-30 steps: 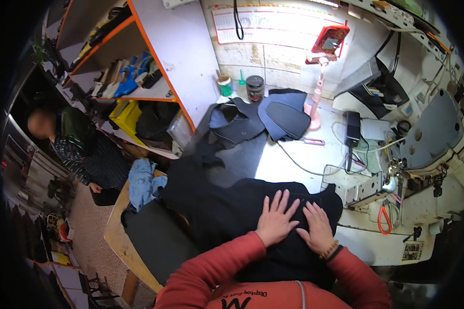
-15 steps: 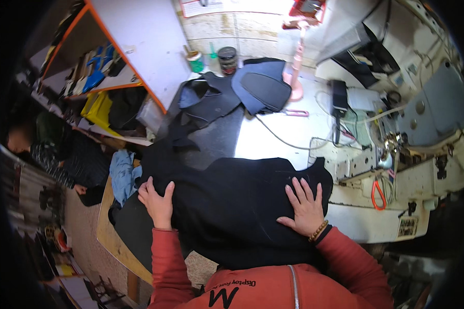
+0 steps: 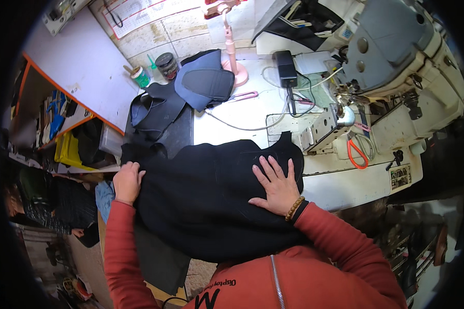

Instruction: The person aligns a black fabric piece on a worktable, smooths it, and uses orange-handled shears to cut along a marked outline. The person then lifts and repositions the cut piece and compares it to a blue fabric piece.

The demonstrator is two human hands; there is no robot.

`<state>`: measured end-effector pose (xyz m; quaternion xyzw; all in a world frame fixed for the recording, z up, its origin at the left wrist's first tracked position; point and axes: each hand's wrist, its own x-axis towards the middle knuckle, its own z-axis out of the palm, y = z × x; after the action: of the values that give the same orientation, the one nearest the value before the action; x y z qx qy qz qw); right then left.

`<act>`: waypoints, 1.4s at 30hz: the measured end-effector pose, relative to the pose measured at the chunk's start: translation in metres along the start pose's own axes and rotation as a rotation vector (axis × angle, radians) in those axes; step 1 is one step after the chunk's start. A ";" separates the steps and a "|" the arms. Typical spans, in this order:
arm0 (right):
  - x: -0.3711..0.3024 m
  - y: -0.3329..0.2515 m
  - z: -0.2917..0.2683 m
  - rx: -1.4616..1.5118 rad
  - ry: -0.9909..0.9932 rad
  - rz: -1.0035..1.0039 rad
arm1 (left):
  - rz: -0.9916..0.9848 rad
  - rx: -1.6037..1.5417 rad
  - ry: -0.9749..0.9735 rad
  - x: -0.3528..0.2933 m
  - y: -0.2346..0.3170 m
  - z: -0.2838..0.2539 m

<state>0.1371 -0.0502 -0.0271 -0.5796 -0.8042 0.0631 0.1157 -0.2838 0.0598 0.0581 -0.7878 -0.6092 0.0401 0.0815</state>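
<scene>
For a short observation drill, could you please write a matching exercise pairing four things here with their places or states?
1. Left hand
2. Right hand
3. Pink stand
4. Dark jar

A. upright, right of the blue-grey piece
B. spread flat on black cloth
C. beside a green-and-white container
D. at the cloth's left end

1-D, 2-B, 3-A, 4-C

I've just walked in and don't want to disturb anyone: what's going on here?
A red-sleeved person has black cloth spread before them. The left hand curls at its left edge; the right hand lies spread flat on it. A sewing machine stands to the right; dark blue pieces lie beyond the cloth.
</scene>
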 end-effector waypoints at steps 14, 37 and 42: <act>0.001 0.020 -0.003 -0.003 -0.013 -0.090 | 0.482 -0.333 -0.074 -0.023 0.224 0.027; -0.108 -0.009 -0.019 0.312 -0.026 -0.316 | 0.204 -0.384 0.093 -0.032 0.287 0.039; -0.091 -0.001 -0.022 0.050 -0.188 -0.302 | 0.215 -0.318 0.085 -0.026 0.254 0.035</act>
<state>0.1689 -0.1372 -0.0156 -0.4406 -0.8876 0.1186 0.0626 -0.0536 -0.0244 -0.0223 -0.8522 -0.5162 -0.0815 -0.0233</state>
